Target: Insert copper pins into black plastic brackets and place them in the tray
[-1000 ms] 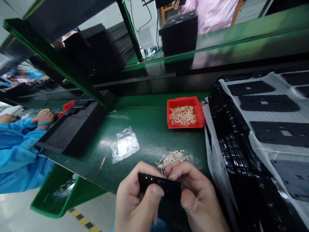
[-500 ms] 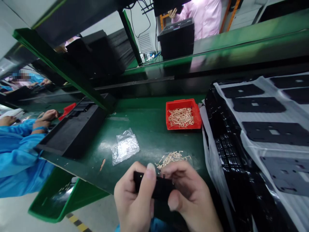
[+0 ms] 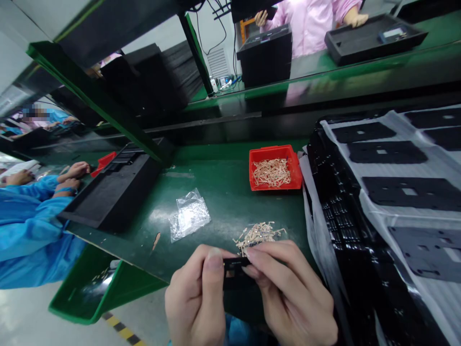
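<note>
My left hand [image 3: 200, 290] is closed on a small black plate [image 3: 234, 276], its thumb lying on the plate's left end. A small square cutout shows beside that thumb. My right hand [image 3: 293, 288] is closed too, thumb and fingertips pinched at the plate's upper right edge. Whether a tiny part sits between those fingertips is hidden. Just beyond my fingers, a loose pile of small tan strip-like pieces [image 3: 260, 234] lies on the green bench [image 3: 219, 197]. A transparent plastic bag [image 3: 190, 214] rests to the left of the pile.
A red bin [image 3: 275, 187] holds more tan strips. On the right, black plates [image 3: 410, 192] lie on white liner over a black-wrapped stack [image 3: 334, 211]. A black tray [image 3: 108, 192] and a blue-sleeved co-worker [image 3: 32, 226] are left. Across the bench, a pink-clad person [image 3: 309, 29] touches another tray [image 3: 370, 38].
My right hand has gone from loosely curled beside the plate to pinching its upper edge. The plate has tilted, showing its cutout. Across the bench, a tray and a hand have come into view.
</note>
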`<control>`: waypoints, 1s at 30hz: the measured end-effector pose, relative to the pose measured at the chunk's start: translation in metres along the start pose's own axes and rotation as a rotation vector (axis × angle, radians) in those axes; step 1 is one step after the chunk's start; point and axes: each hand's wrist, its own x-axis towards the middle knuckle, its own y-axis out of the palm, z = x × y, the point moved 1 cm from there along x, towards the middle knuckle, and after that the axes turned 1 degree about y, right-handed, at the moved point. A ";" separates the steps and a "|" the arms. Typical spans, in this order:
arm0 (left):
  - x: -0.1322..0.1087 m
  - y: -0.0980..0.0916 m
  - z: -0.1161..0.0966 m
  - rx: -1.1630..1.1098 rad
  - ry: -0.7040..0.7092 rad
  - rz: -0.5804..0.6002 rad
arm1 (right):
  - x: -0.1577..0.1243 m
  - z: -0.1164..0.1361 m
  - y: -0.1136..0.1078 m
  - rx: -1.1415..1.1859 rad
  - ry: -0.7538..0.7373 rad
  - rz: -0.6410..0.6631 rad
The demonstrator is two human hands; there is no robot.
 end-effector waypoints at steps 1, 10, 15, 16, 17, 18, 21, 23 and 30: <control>0.000 -0.001 0.000 0.021 0.038 0.011 | -0.001 0.000 0.000 -0.011 0.020 0.033; 0.004 -0.020 0.002 0.350 0.546 0.123 | -0.001 -0.002 -0.003 0.151 0.202 0.257; 0.011 -0.032 0.007 0.451 0.806 0.261 | -0.005 0.000 0.001 0.224 0.257 0.283; 0.013 -0.033 0.007 0.445 0.841 0.266 | -0.005 0.000 0.002 0.223 0.253 0.281; 0.015 -0.034 0.007 0.430 0.864 0.273 | -0.006 0.001 0.002 0.217 0.248 0.272; 0.016 -0.034 0.007 0.412 0.873 0.284 | -0.006 0.002 0.003 0.210 0.246 0.261; 0.015 -0.030 0.007 0.365 0.857 0.305 | -0.005 0.003 0.002 0.195 0.239 0.230; 0.011 -0.027 0.009 0.354 0.770 0.221 | -0.003 0.002 0.002 0.176 0.211 0.211; 0.006 -0.023 0.011 0.163 0.666 0.127 | -0.001 0.000 0.007 0.178 0.151 0.050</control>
